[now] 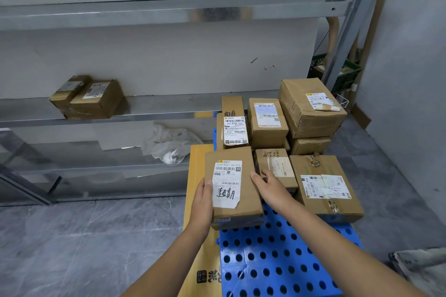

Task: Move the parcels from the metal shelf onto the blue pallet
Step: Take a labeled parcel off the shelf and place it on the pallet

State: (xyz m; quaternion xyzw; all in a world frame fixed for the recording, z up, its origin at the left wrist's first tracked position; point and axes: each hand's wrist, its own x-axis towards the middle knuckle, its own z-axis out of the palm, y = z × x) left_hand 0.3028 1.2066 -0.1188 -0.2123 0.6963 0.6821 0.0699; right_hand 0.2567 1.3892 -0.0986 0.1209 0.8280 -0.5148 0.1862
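A flat brown parcel (246, 190) with a white label lies at the left front of the blue pallet (277, 260). My left hand (202, 202) grips its left edge and my right hand (270, 188) grips its right edge. Several other cardboard parcels (311, 108) are stacked on the pallet behind and to the right of it. Two brown parcels (94, 99) sit side by side on the metal shelf (154, 106) at the left.
A yellow flat carton (198, 200) lies along the pallet's left side. A crumpled white plastic bag (166, 144) rests on the lower shelf level. Grey tiled floor lies to the left. Another person's legs (333, 38) show behind the shelf's right post.
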